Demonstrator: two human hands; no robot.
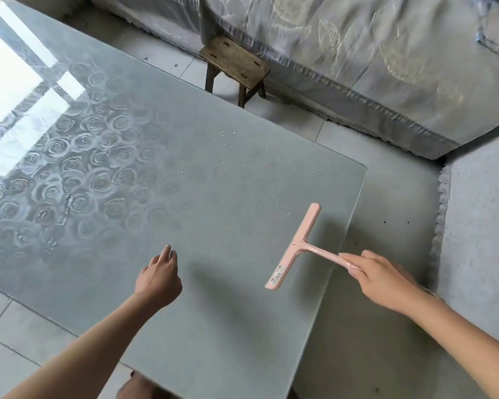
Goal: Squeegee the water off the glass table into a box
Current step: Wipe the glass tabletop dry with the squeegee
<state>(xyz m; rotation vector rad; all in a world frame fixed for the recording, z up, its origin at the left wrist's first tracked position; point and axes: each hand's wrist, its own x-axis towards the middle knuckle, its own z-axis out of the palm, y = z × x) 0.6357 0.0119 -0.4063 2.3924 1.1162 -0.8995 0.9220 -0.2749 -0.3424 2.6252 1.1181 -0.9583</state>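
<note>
My right hand (386, 279) grips the end of the handle of a pink squeegee (296, 249), fingers wrapped round it and the index finger laid along the top. The T-shaped head lies over the right part of the glass bench (213, 326), near its right edge, with the blade running on a slant from the far right toward me. I cannot tell whether the blade edge is touching the glass or held just above it; its shadow falls close beside it on the right.

My left hand (159, 276) is over the near middle of the bench, fingers curled in toward the palm and holding nothing.

Small water droplets (231, 139) are scattered on the glass beyond the squeegee, toward the far right side, and a few more lie just beyond the far tip of the blade. The left part of the glass shows a rose pattern (69, 168) and bright window reflections.

Past the bench a small wooden stool (235, 64) stands on the tiled floor (386, 197), against a grey leaf-patterned sofa cover (386, 67).
</note>
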